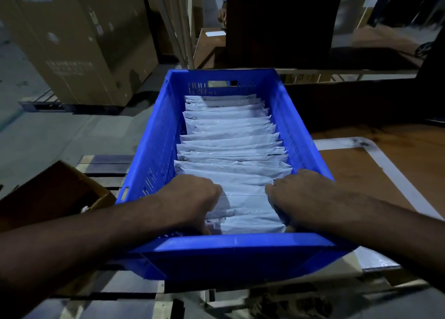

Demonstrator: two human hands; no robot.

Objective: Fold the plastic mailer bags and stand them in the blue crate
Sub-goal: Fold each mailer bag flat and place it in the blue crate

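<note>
You are reaching both hands into the near end of the blue crate, which is sitting on a desk with a brown top. The crate is holding a long row of folded white bags, standing on edge one behind another from the far wall to the near wall. Your left hand is resting knuckles-up on the left end of the nearest bags, its fingers curling down over their top edges; the fingertips are hidden among the plastic, so whether they are pinching a bag cannot be told. Your right hand is doing the same at the right end, just inside the crate's right wall, with its fingers bending down into the bags and its thumb side lying low beside the near wall. Between your two hands the tops of the closest bags are showing, leaning slightly toward you. A cardboard box is lying just to the left of the crate, and a white sheet is lying flat on the desk to the right, partly under your right forearm. Tall cardboard cartons are standing well behind on the left.
</note>
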